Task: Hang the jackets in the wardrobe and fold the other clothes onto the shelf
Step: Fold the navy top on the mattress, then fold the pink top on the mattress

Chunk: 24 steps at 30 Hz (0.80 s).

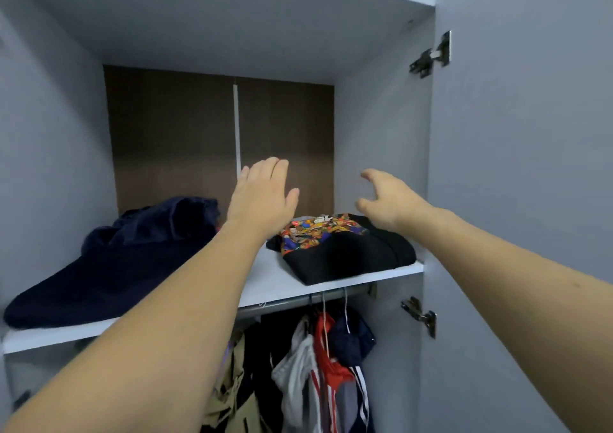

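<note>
Both hands reach into the wardrobe above the shelf (272,283) and hold nothing: the left hand (262,197) is flat with its fingers straight and close together, raised over the middle of the shelf, and the right hand (388,200) has its fingers spread and loosely curved, hovering just above the folded black garment with the bright printed panel (335,247). That garment lies folded at the right end of the shelf, close to the front edge and near the right wall. A dark navy garment (109,260) lies in an unfolded heap over the left half of the shelf, reaching the left front corner. Below the shelf, a rail (298,300) carries several hanging jackets (318,359), so the hanging part looks largely done. I judge the step in hand to be the folding and stacking on the shelf, with the printed garment apparently set in place. Whether the hands are arriving or leaving cannot be told. The likely next move is to deal with the navy heap: draw it forward off the shelf, fold it flat, and lay it back beside the folded piece without disturbing it.
</note>
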{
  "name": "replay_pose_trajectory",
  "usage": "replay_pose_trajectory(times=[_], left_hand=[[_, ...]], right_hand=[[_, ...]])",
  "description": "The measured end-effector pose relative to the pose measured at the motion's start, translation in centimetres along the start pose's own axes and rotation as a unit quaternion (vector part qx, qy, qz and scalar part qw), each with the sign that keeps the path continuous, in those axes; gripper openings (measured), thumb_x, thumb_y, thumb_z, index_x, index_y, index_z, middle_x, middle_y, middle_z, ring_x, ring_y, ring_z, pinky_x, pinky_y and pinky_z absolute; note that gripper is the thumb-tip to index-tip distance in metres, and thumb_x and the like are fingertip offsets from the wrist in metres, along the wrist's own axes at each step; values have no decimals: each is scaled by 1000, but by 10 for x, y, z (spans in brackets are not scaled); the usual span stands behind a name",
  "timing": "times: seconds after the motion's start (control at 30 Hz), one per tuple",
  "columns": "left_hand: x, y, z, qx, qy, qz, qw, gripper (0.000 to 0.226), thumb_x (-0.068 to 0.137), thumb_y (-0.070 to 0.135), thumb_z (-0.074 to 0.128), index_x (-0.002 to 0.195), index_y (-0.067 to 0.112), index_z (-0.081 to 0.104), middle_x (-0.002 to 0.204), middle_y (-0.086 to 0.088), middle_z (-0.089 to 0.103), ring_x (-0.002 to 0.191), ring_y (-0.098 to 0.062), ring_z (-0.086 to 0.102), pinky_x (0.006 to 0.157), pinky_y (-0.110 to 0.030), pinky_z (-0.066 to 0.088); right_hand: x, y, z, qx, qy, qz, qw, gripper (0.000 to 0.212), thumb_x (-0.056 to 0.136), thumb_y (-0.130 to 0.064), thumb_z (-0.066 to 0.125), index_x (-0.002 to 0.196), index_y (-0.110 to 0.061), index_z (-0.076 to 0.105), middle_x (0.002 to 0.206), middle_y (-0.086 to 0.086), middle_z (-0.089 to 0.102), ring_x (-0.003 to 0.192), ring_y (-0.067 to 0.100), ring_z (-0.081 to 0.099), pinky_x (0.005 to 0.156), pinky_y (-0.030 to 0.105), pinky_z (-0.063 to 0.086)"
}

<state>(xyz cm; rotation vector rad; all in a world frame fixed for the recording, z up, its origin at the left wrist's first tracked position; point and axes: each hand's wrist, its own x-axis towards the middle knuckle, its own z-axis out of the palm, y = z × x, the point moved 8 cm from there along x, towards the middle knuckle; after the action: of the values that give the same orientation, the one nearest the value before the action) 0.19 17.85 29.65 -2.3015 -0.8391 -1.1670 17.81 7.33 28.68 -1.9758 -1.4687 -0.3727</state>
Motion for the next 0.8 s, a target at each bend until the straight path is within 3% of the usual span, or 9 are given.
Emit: replay_pose_trajectory(times=[0.27, 0.53, 0.7, 0.8], left_hand=[[-15, 130, -55, -97, 41, 97, 990, 58, 98, 37, 44, 148, 9, 35, 152, -8, 38, 142, -24, 31, 120, -47, 20], [-15, 318, -153, -259, 143, 162, 941, 60, 97, 28, 50, 150, 7, 32, 155, -10, 33, 146, -28, 25, 122, -47, 10], [-39, 457, -190, -332, 175, 194, 907, 61, 95, 27, 52, 149, 4, 34, 152, -12, 37, 145, -31, 27, 122, -49, 9], [-55, 547, -192, -347, 138, 230, 899, 61, 97, 31, 48, 151, 8, 31, 155, -8, 33, 148, -28, 21, 123, -47, 5]], right_hand=[[-116, 38, -120, -68, 42, 48, 996, 62, 97, -28, 50, 153, -17, 25, 158, 0, 28, 145, 17, 26, 113, 30, 24], [-270, 78, -306, -173, 241, 25, 954, 52, 93, -19, 53, 143, -13, 41, 148, 2, 43, 136, 18, 38, 106, 20, 23], [-362, 154, -379, -226, 235, 112, 939, 56, 94, -23, 51, 147, -13, 36, 151, 2, 38, 139, 17, 33, 107, 21, 21], [-412, 208, -411, -234, 229, 176, 928, 57, 95, -26, 50, 148, -14, 33, 153, 3, 36, 140, 19, 32, 110, 29, 25]])
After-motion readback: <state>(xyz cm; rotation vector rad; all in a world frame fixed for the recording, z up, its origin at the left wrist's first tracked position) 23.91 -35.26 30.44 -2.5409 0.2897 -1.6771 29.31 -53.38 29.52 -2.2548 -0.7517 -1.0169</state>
